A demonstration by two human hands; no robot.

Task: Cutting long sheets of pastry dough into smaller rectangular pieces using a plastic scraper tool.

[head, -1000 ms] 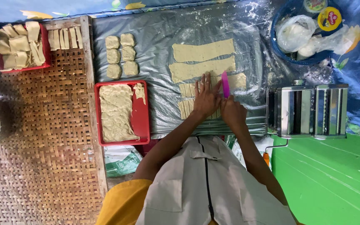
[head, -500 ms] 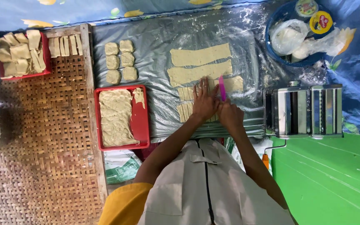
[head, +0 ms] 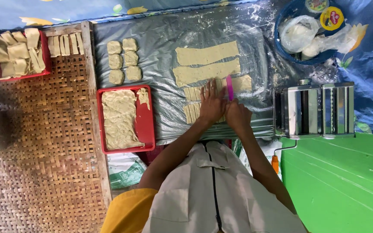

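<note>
My left hand [head: 211,103] lies flat with fingers spread on cut dough strips [head: 191,103] on the grey plastic sheet [head: 165,64]. My right hand [head: 237,115] grips a pink cutter [head: 229,92], its blade standing on the dough right of my left hand. Beyond the hands lie two long flat dough sheets [head: 207,63] and a smaller piece [head: 242,83].
A red tray of dough [head: 148,125] sits to the left, with several small dough lumps [head: 123,61] behind it. A metal pasta roller [head: 314,110] stands to the right. A blue basin with bags [head: 307,32] is at the far right, a red tray of cut pieces [head: 17,54] at the far left.
The view has shifted slightly. My right hand with the pink cutter has drawn a little nearer along the dough; my left hand stays pressed on the strips.
</note>
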